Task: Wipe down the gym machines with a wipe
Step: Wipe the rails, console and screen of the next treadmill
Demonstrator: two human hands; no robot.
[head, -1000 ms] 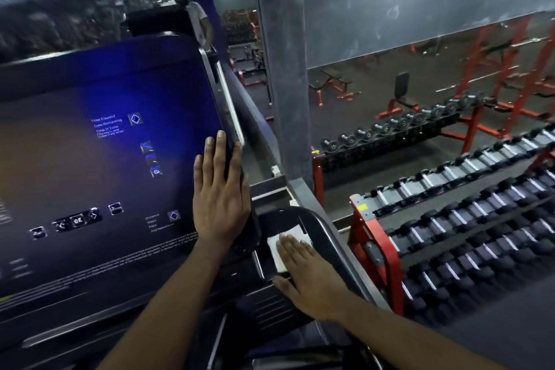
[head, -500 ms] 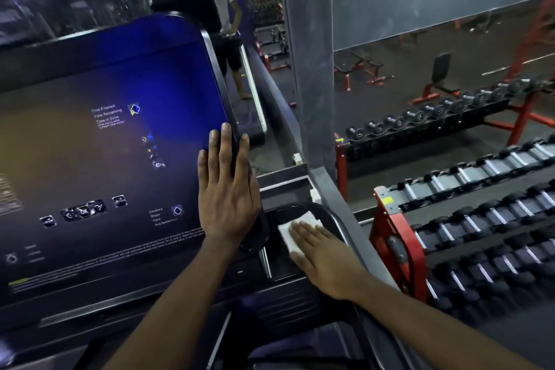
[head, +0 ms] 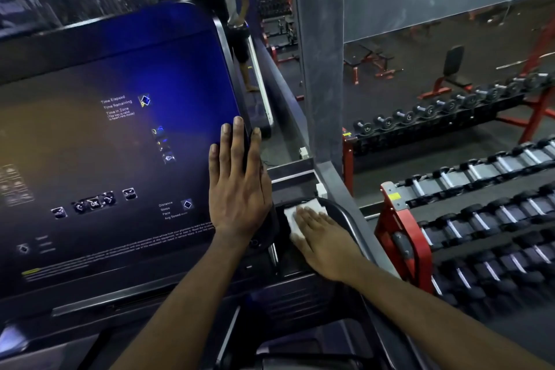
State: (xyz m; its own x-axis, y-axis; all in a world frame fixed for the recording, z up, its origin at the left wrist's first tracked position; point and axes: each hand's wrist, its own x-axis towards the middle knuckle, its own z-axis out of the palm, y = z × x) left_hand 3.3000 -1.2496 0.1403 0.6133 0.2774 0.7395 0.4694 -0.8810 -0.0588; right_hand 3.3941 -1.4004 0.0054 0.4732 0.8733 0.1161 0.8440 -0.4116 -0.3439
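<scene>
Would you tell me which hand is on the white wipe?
The right hand, flat on the wipe; the left hand rests bare on the console screen edge.

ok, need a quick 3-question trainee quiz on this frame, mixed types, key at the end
1. True or false: the left hand rests with straight fingers on the right edge of the console screen.
2. The white wipe lies under: A) the left hand, B) the right hand, C) nothing.
3. Fill in: the red racks to the right of the screen hold rows of ____.

Key: 1 true; 2 B; 3 dumbbells.
</scene>
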